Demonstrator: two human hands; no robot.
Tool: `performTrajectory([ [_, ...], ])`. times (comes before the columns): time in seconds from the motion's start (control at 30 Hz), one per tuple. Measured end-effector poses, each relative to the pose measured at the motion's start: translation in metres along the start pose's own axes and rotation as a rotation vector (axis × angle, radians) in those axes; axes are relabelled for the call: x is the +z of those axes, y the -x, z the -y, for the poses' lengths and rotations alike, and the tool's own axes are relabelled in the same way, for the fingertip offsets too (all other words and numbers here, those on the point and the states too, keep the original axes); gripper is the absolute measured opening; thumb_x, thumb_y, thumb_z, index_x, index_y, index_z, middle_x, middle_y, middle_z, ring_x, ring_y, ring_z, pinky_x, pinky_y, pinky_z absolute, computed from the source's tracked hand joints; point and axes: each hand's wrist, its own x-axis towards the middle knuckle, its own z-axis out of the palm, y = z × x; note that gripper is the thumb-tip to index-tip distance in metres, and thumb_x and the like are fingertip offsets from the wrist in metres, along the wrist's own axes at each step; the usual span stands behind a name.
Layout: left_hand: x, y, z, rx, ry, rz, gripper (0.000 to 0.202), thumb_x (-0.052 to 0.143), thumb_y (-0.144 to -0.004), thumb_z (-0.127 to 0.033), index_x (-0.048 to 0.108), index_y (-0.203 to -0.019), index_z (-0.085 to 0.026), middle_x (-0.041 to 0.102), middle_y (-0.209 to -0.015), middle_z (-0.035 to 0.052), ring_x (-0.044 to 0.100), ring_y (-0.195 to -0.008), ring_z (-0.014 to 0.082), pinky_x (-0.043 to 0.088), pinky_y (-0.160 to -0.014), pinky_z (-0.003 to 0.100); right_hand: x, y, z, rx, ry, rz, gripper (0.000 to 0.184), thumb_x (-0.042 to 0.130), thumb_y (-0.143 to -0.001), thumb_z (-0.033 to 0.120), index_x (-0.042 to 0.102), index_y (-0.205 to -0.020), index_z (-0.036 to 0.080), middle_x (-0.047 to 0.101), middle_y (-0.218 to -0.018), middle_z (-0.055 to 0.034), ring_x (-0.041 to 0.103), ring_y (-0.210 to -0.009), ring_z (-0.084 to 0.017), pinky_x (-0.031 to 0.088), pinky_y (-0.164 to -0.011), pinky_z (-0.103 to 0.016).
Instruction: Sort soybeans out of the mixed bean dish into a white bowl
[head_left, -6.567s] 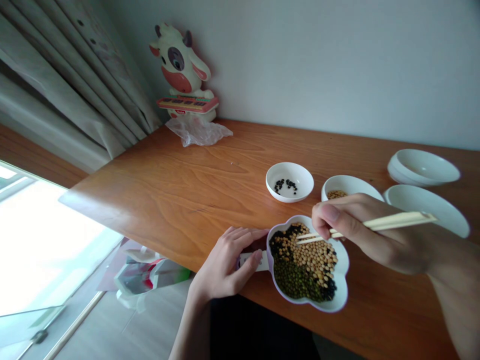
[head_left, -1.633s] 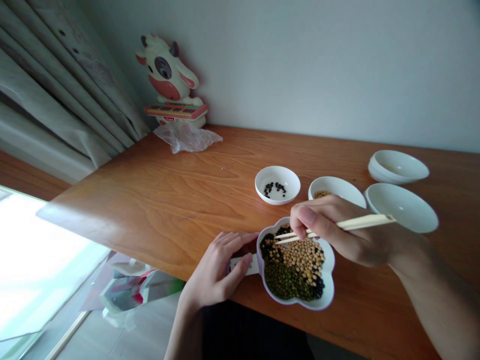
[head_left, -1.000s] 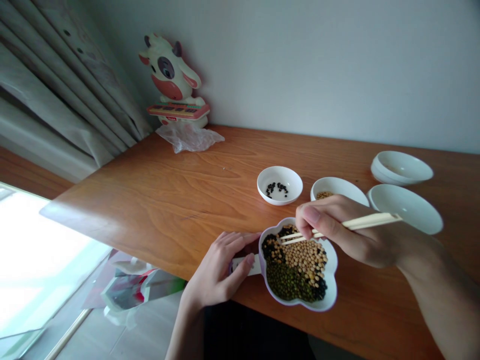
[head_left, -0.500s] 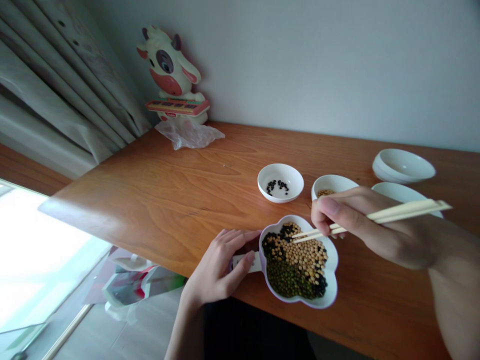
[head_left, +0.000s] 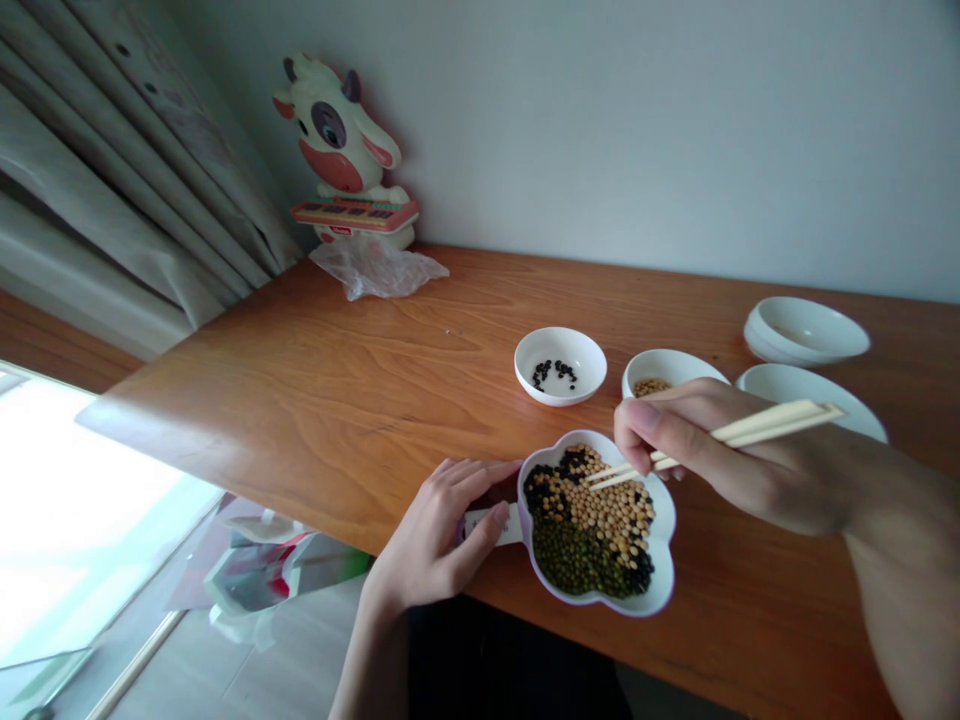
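Low and right of centre in the frame I see a scalloped dish point(head_left: 661, 592) of black, tan and green beans point(head_left: 611, 510), its handle point(head_left: 504, 525) clasped between thumb and fingers of the left hand point(head_left: 439, 530). To its right, the right hand point(head_left: 727, 470) is closed round chopsticks point(head_left: 776, 420), tips slightly apart over the tan beans; I can't tell whether they pinch one. Above the dish sits a small white bowl point(head_left: 581, 352)
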Motion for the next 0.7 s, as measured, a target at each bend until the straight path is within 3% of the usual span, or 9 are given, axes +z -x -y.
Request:
performTrajectory([
  [0.2, 0.0002, 0.0002, 0.0008, 0.005, 0.006, -0.004, 0.043, 0.059, -0.118, -0.038, 0.068, -0.159, -0.028, 0.082, -0.143, 0.0064, 0.078, -0.122, 0.0292, 0.053, -0.109, 0.044, -0.0002, 0.0001, 0.0000, 0.089, -0.020, 0.079, 0.061, 0.035, -0.118, 0.068, 0.067, -0.086, 0.027, 0.071, -0.084, -0.0033, 0.060, -0.076, -0.021, 0.047, -0.075, -0.041],
  [0.33, 0.0000, 0.0001, 0.0010, 0.008, 0.008, 0.000, 0.042, 0.058, -0.119, -0.038, 0.067, -0.158, -0.028, 0.082, -0.144, 0.0070, 0.077, -0.123, 0.0292, 0.053, -0.110, 0.044, -0.0003, 0.0001, -0.0013, 0.051, -0.005, 0.071, 0.062, 0.034, -0.118, 0.068, 0.065, -0.084, 0.027, 0.069, -0.079, -0.0030, 0.058, -0.072, -0.021, 0.045, -0.071, -0.041],
  [0.5, -0.0008, -0.0006, -0.0004, 0.007, 0.005, 0.004, 0.044, 0.058, -0.118, -0.039, 0.068, -0.159, -0.028, 0.082, -0.144, 0.0077, 0.077, -0.122, 0.0306, 0.053, -0.110, 0.045, 0.0015, -0.0007, -0.0012, 0.069, 0.009, 0.060, 0.058, 0.037, -0.119, 0.065, 0.069, -0.087, 0.028, 0.074, -0.086, -0.0037, 0.061, -0.075, -0.021, 0.048, -0.074, -0.040],
  [0.7, -0.0006, 0.0003, 0.0006, -0.006, 0.010, 0.008, 0.044, 0.057, -0.118, -0.040, 0.068, -0.159, -0.027, 0.082, -0.142, 0.0087, 0.077, -0.120, 0.0311, 0.054, -0.107, 0.046, 0.0008, -0.0033, 0.0021, 0.025, -0.003, 0.051, 0.058, 0.037, -0.119, 0.060, 0.065, -0.081, 0.027, 0.069, -0.075, -0.0015, 0.059, -0.068, -0.020, 0.046, -0.070, -0.039],
])
